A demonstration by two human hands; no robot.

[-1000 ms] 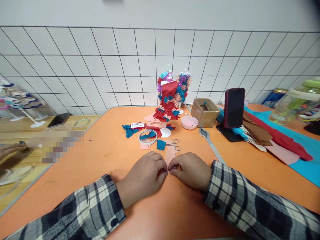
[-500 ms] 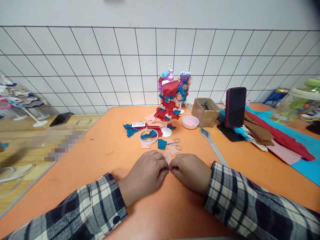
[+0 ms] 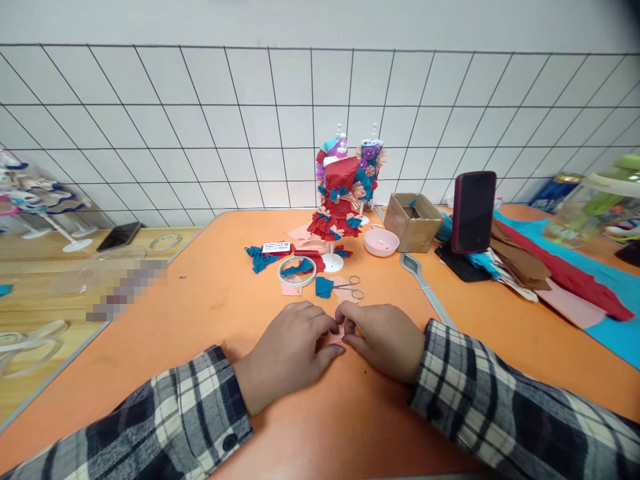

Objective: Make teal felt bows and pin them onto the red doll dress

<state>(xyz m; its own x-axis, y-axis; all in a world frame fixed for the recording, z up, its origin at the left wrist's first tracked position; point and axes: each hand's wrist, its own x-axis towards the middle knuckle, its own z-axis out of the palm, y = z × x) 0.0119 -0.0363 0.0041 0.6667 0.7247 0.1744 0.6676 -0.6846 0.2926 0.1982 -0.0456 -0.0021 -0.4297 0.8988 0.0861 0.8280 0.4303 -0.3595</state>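
Observation:
Between my hands is a small piece of pink crepe paper (image 3: 338, 333), mostly covered by my fingers. My left hand (image 3: 290, 350) pinches it from the left, thumb stretched along its near side. From the right, my right hand (image 3: 383, 340) grips it with thumb and curled fingers. Just beyond lie scissors (image 3: 356, 291) with a folded blue piece (image 3: 325, 287) at their tips and pink scraps under them. A roll of tape (image 3: 297, 272) rests to the left of these. Behind stands a small dress form in a red ruffled dress (image 3: 340, 193) with blue and pink bows.
A pink bowl (image 3: 381, 244) and a cardboard box (image 3: 414, 223) stand right of the dress form. Farther right are an upright phone (image 3: 473, 212) and layered coloured paper sheets (image 3: 565, 280). A small red-and-white box (image 3: 276, 249) lies left. A tiled wall (image 3: 250, 133) closes off the back.
My right fingers have moved up and over the pink paper, and my left thumb has stretched out. The paper's far part, visible before, is now mostly covered. The view has shifted slightly.

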